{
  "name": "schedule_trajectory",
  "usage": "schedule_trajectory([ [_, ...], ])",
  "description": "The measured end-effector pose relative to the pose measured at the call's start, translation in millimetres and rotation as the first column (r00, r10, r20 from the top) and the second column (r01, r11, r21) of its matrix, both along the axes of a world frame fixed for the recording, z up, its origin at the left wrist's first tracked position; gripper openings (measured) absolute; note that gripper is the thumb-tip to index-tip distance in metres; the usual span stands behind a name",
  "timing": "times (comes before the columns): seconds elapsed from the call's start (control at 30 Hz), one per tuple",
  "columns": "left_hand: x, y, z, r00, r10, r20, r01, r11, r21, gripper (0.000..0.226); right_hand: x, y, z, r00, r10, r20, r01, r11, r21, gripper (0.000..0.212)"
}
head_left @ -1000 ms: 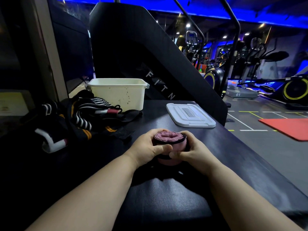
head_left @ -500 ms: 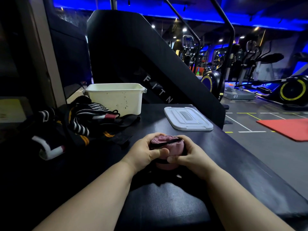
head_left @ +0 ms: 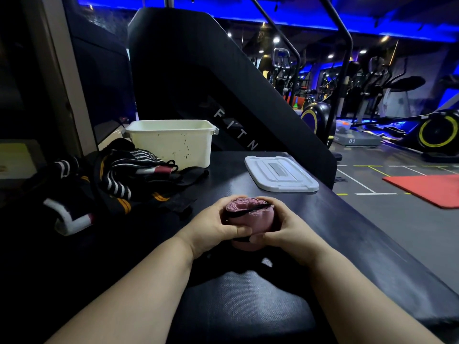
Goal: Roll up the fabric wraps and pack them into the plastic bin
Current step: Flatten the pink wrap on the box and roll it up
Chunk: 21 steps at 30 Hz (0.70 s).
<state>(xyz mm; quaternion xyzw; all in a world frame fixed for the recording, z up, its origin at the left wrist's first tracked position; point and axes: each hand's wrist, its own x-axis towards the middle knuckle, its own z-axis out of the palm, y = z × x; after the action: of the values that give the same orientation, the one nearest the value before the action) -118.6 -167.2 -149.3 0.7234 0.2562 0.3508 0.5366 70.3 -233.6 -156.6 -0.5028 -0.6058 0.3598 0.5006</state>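
Both forearms reach in from the near edge of the tabletop (head_left: 347, 234) and meet around its middle. The left hand (head_left: 213, 227) curls round the left side of the roll (head_left: 250, 216), its thumb laid across the front. The right hand (head_left: 285, 232) curls round the right side, thumb tucked low against the front just below the left thumb. Between them the hands grip the pink roll firmly. It stands on end, spiral face up, with a black strip crossing its top; whether its base touches the tabletop is hidden by the hands.

The right edge of the tabletop runs diagonally near the right hand, with the gym floor beyond it. A stretch of dark tabletop separates the roll from the lid (head_left: 280, 173), which lies flat toward the far right corner. The bin (head_left: 171, 142) sits open at the far edge, left of the lid and well apart from the hands; what is inside cannot be seen. Loose wraps (head_left: 111, 180) lie heaped along the left side, reaching up against the bin's front wall and ending just left of the left hand.

One roll, one bin, one lid; the heap holds several striped wraps, too tangled to count
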Motion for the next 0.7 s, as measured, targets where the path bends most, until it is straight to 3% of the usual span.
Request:
schedule_trajectory([
  [0.7,-5.5,-3.7,0.5,0.999,0.038,-0.013,-0.038,0.999,-0.004,0.060,1.5,-3.1,0.7,0.999,0.007,-0.044,-0.008,0.999,-0.038,0.066],
])
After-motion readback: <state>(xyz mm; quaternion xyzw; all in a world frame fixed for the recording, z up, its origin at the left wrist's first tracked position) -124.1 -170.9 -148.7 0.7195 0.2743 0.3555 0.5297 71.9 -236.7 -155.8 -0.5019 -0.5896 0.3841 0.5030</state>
